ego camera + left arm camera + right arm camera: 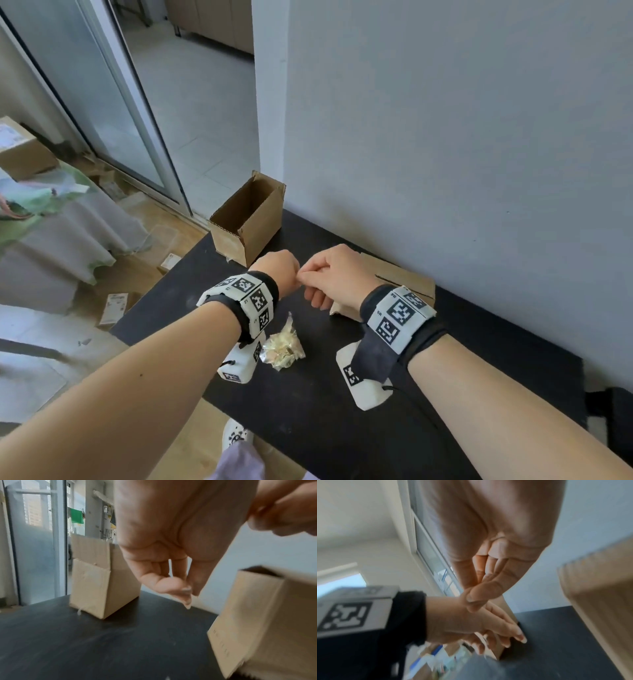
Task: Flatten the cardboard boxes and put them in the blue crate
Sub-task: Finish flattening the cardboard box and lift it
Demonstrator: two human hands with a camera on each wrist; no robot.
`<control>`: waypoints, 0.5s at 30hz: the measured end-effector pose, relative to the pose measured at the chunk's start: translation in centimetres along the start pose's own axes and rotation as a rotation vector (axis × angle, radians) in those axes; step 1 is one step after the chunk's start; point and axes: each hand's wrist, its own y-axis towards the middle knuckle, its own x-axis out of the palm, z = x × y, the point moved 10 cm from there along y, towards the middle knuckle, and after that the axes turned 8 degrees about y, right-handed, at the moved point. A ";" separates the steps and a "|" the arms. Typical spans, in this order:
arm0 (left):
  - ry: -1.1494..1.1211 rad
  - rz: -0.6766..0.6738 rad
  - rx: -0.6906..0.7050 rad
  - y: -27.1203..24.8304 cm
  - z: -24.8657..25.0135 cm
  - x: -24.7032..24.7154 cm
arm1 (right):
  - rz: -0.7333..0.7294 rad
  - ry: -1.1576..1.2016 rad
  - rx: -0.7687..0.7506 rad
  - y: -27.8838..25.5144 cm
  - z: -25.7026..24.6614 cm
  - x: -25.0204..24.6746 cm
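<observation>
An open box (247, 219) stands upright on the black bench (308, 394), just beyond the left hand (279, 270), at the bench's far left corner. Its top flaps stand up and its inside is bare cardboard. A second box (400, 277) lies low against the wall, under and behind the right hand (334, 274); it looks partly collapsed, with a dark slit along its top.

Both hands hover over the bench between the two boxes, their fingertips meeting. The right hand's thumb and forefinger pinch together at the left hand's edge; whether they hold anything is too small to tell. The left hand's fingers curl downward, gripping nothing visible.

Nearer than the hands, between the wrists, a crumpled clear wrapper (284, 349) lies on the bench.
</observation>
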 end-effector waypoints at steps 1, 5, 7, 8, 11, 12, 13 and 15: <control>-0.018 0.049 0.034 -0.1 1.1 -1.2 | 0.035 0.058 -0.015 -0.3 -0.7 -1.3; -0.247 0.147 0.112 -0.1 4.4 -4.3 | 0.330 0.186 -0.017 -2.2 -0.1 -9.2; -0.333 0.121 0.155 -0.3 6.0 -4.7 | 0.521 0.156 0.017 -3.6 2.5 -14.0; -0.350 0.106 0.177 -0.4 6.8 -4.8 | 0.602 0.122 0.058 -4.4 4.3 -16.1; -0.352 0.051 0.211 -0.7 9.0 -4.4 | 0.637 -0.007 0.228 -6.6 9.5 -19.2; -0.355 0.023 0.213 -0.7 9.6 -4.1 | 0.597 -0.042 0.284 -7.1 10.9 -19.3; -0.360 -0.011 0.212 -0.8 10.2 -3.6 | 0.551 -0.065 0.326 -7.5 12.1 -19.0; -0.351 -0.072 0.217 -0.9 11.2 -2.8 | 0.471 -0.054 0.374 -7.8 13.7 -17.7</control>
